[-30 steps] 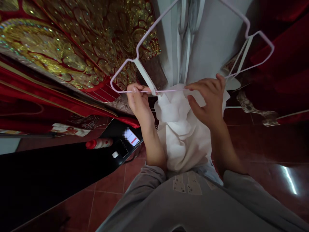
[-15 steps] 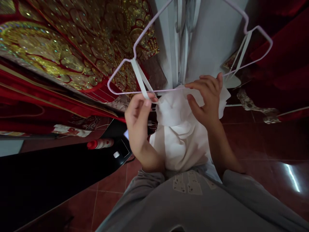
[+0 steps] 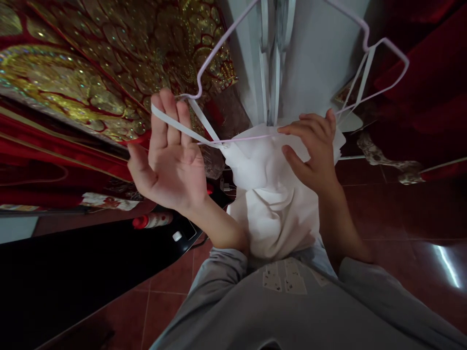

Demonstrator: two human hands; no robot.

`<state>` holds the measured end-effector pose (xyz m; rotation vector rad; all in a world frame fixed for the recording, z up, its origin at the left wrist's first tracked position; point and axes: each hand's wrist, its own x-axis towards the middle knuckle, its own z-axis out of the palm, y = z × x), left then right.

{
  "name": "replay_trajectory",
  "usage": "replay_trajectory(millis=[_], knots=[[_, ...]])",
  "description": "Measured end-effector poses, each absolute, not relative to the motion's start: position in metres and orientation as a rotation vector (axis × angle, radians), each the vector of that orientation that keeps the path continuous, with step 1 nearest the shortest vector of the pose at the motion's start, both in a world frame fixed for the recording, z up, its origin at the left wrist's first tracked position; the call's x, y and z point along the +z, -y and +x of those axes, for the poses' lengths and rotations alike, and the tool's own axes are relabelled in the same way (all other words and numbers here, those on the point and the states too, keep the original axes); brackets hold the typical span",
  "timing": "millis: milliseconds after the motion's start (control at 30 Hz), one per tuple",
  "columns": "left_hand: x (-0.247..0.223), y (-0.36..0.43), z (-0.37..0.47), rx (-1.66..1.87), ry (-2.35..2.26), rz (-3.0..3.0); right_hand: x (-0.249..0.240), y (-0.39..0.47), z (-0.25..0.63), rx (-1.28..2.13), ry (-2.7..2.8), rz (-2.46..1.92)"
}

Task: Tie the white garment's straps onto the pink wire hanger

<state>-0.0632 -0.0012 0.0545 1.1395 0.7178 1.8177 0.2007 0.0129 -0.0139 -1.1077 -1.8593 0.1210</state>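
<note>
A pale pink wire hanger (image 3: 215,47) hangs in front of me, with a white garment (image 3: 272,204) below it. Thin straps run up from the cloth; the right strap (image 3: 361,80) hooks over the hanger's right notch. My left hand (image 3: 171,160) is open, palm up, fingers stretched. The left strap (image 3: 182,127) lies across these fingers and loops round their outer side, pulled out to the left. My right hand (image 3: 314,150) is at the hanger's bottom bar over the garment's top edge, fingers apart and slightly bent; whether it touches the bar I cannot tell.
Red clothes with gold sequins (image 3: 80,92) hang on the left, dark red cloth (image 3: 430,87) on the right. A black table (image 3: 91,262) at lower left holds a red-capped bottle (image 3: 151,220), a phone and a small white case (image 3: 177,236). Red tiles (image 3: 394,214) cover the floor.
My left hand has opened from its pinch on the strap and moved left and up, turning palm up and spreading the strap outward. My right hand has hardly moved.
</note>
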Motion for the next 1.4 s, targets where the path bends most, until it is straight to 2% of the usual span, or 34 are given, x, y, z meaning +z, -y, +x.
replay_trajectory(millis=[200,333,433,500,667,933,1133,1300,1400], knots=[[0.053,0.001,-0.077,1.793,-0.749,1.363,-0.011,-0.014,0.203,0.059,1.881,-1.107],[0.010,0.005,-0.093,1.911,-0.931,1.426,-0.012,-0.013,0.200,0.061,1.861,-1.088],[-0.022,0.006,-0.087,2.266,-1.125,1.346,-0.015,-0.013,0.197,0.087,1.844,-1.132],[-0.028,0.006,-0.072,2.242,-1.178,1.334,-0.016,-0.014,0.195,0.099,1.824,-1.161],[-0.003,0.008,-0.020,1.965,-1.055,1.026,-0.019,-0.012,0.189,0.152,1.813,-1.105],[0.006,0.007,0.002,1.917,-0.873,0.991,0.000,-0.007,0.192,0.100,1.674,-0.984],[0.005,0.006,0.008,1.935,-0.882,1.008,-0.012,-0.032,0.227,-0.037,0.971,-0.842],[0.005,0.003,0.009,1.978,-0.817,1.034,-0.015,-0.041,0.249,0.263,0.896,-1.070],[0.005,0.003,0.009,1.980,-0.804,1.055,-0.011,-0.041,0.248,0.294,0.866,-1.096]])
